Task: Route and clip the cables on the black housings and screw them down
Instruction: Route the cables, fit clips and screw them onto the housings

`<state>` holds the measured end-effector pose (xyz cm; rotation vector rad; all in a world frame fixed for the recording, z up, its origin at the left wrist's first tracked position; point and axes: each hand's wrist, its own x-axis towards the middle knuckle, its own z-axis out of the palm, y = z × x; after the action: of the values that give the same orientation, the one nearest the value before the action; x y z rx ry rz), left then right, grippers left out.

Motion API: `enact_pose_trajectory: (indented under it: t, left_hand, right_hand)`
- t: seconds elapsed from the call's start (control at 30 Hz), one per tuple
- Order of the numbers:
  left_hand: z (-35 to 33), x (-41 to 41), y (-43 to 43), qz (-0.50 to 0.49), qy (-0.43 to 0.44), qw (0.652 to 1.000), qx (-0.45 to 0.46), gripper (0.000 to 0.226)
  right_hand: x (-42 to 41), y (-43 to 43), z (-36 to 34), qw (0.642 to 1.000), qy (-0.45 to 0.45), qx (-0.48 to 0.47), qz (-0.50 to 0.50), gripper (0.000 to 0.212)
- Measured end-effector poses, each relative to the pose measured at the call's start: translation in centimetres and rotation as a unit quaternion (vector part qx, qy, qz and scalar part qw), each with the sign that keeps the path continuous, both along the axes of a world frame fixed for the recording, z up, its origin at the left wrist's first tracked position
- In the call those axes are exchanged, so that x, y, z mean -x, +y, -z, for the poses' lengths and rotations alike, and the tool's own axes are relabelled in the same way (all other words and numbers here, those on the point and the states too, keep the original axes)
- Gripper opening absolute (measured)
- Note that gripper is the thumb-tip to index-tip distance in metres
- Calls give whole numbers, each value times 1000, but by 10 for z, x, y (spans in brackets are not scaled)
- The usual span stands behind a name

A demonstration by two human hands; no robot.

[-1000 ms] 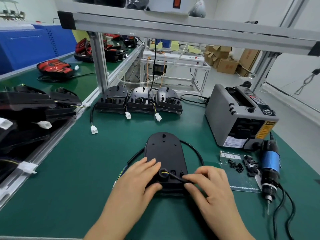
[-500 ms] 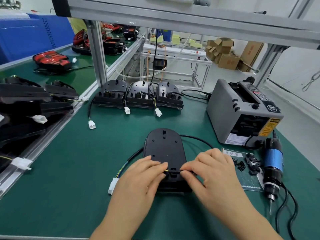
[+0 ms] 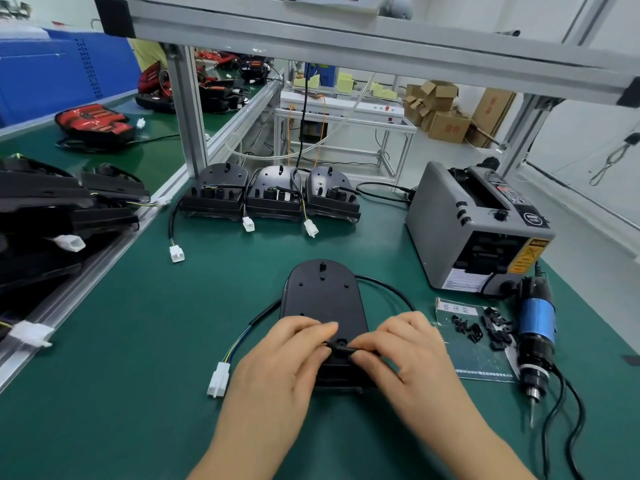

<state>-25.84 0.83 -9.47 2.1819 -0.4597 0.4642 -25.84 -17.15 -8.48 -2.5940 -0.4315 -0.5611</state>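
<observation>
Left hand and right hand fingers pinch the thin black rubbery cable across the oval black plastic housing on the green counter (probably pliable and springy, so grip close to where it seats).

Single feed: head cam, worn, so I'm looking from the person's eye level, forward and down across the desk. The lens is wide: the overhead frame beam runs along the top edge and the forearms enter at the bottom edge. Aim lands on the black housing, just below centre, at close range. Left grip and right grip fill the lower middle, both pinching the cable. The far field reaches past the desk's back edge into the room. Tape dispenser marks the right side, stacked housings the left edge.
</observation>
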Motion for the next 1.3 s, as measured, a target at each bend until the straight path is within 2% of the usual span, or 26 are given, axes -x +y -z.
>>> enact_pose_trajectory:
  t: [0.07,0.2,0.3,0.47,0.7,0.83,0.93,1.03,1.1,1.3]
  left_hand:
    - [1,0,-4,-12,-9,1000,-25,22]
    - [-2,-2,-8,-25,-36,998,-50,16]
    - [-1,-7,-9,-22,-57,996,-62,26]
    - [4,-8,-7,-18,-76,995,-68,32]
    - [4,-7,-12,-35,-99,989,-108,27]
    - [8,-7,-10,-33,-107,988,-107,27]
    - [8,-8,-11,-36,-107,988,-101,28]
    - [9,-9,-12,-32,-114,989,-93,29]
    - [10,-9,-12,-27,-116,989,-86,29]
    - [9,-8,-11,-20,-99,991,-88,27]
  right_hand:
    - [2,-2,5,998,35,-45,-4,18]
    - [3,-6,9,996,51,-71,-3,18]
    - [1,-7,9,994,66,-90,5,15]
    - [-2,-8,9,992,84,-97,-10,13]
    - [-1,-10,11,989,101,-108,-26,10]
    - [-5,-39,3,990,95,-106,25,5]
    - [-12,-88,-11,984,91,-20,154,9]
    - [-18,-131,-21,934,118,179,285,17]
    - [-21,-144,-19,905,156,257,301,20]
    - [-28,-147,2,883,148,356,269,30]
